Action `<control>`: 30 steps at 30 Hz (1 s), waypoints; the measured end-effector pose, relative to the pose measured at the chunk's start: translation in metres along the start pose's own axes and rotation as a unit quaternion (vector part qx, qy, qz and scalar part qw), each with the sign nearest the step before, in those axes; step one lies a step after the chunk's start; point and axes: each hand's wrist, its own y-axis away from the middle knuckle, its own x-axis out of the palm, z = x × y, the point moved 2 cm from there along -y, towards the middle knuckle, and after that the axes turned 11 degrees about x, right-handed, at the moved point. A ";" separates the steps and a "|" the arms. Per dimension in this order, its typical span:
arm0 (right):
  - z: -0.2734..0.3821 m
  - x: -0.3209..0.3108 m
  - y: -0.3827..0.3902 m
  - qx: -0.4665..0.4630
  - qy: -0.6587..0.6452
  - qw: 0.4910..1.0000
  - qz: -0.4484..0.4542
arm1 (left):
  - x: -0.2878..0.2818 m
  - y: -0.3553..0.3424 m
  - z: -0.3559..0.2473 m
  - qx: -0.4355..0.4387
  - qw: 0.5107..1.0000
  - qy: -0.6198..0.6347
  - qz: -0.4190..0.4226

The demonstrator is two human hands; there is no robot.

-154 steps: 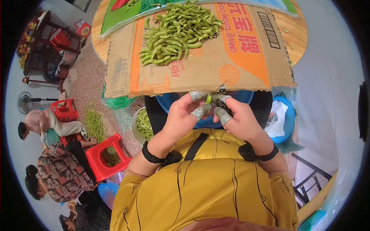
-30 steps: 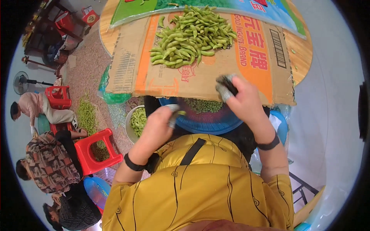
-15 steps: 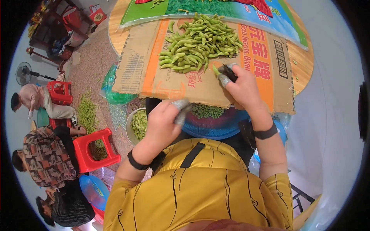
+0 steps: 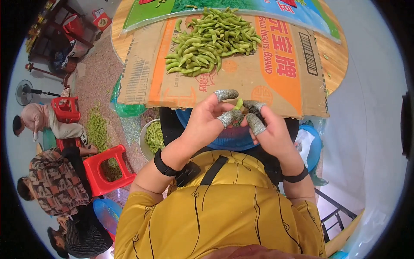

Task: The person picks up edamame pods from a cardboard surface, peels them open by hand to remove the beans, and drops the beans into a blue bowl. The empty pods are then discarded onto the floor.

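Observation:
My left hand [image 4: 206, 122] and my right hand [image 4: 268, 131] meet over a blue basin [image 4: 233, 137] in my lap. Both wear grey fingertip covers. Together they pinch one green bean pod [image 4: 238, 104] between thumbs and fingers. A heap of green bean pods [image 4: 210, 39] lies on flattened cardboard [image 4: 276, 82] spread over a round wooden table [image 4: 334, 54], just beyond my hands.
A metal bowl of green pods [image 4: 153, 136] stands on the floor at my left, beside a red plastic stool [image 4: 103, 170]. Other people sit low at the left edge, with more pods strewn on the ground [image 4: 97, 129]. A blue bucket [image 4: 311, 149] is at my right.
My right hand came back from the cardboard with a pod, and my left hand rose to meet it. Both now hold the pod over the basin.

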 end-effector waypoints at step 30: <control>-0.019 0.006 0.008 0.190 -0.324 0.877 0.298 | -0.011 0.014 0.017 -0.081 0.977 0.164 0.106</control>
